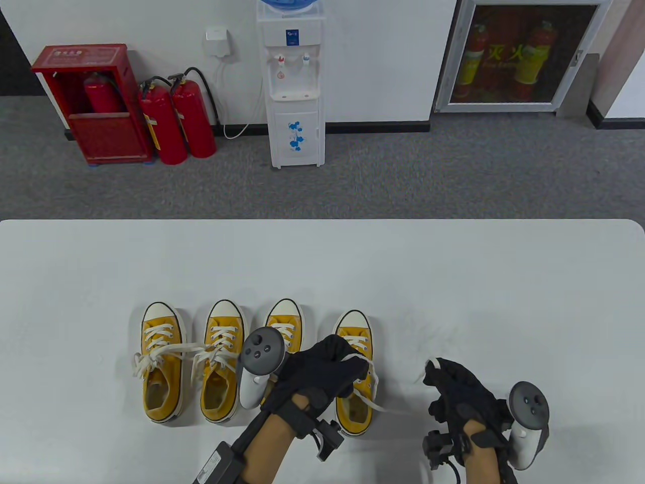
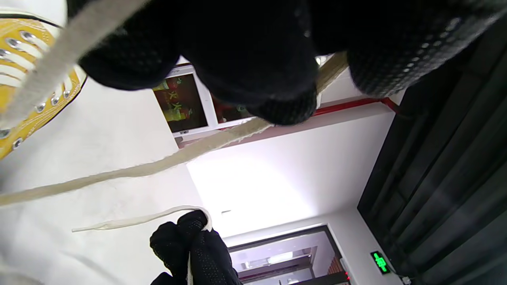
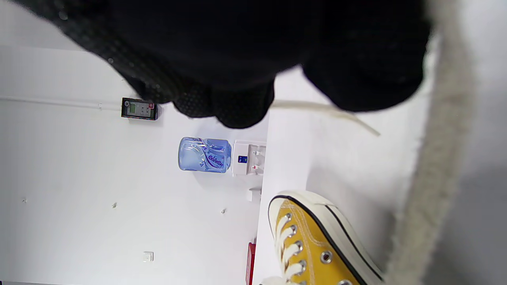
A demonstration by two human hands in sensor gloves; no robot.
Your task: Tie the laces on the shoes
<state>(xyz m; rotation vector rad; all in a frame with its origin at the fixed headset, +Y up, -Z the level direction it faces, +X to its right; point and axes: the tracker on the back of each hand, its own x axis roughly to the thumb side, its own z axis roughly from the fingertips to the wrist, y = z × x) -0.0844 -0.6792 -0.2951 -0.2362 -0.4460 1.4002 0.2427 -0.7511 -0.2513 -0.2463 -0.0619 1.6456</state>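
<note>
At the near edge of the white rectangular table, toward five o'clock, the right hand in a black sensor glove has its fingers curled tight around one end of a cream flat shoelace, which runs from the hand across bare tabletop toward nine o'clock to the rightmost yellow canvas sneaker. Just left of it, at six o'clock, the left hand in a black sensor glove hovers over that same sneaker's tongue, fingers folded round the other end of the lace, which shows white at its knuckles. The third yellow sneaker sits directly to nine o'clock, partly hidden by the grey tracker on the left hand; whether its lace is tied cannot be told. Beyond it stand the second yellow sneaker and the leftmost yellow sneaker, both with bows already tied. All four toes point to twelve o'clock, in a row near the front edge. Open tabletop spreads wide toward three o'clock and toward the far edge. Past that edge lies grey carpet, then a white water dispenser at twelve o'clock and red fire extinguishers at ten.
</note>
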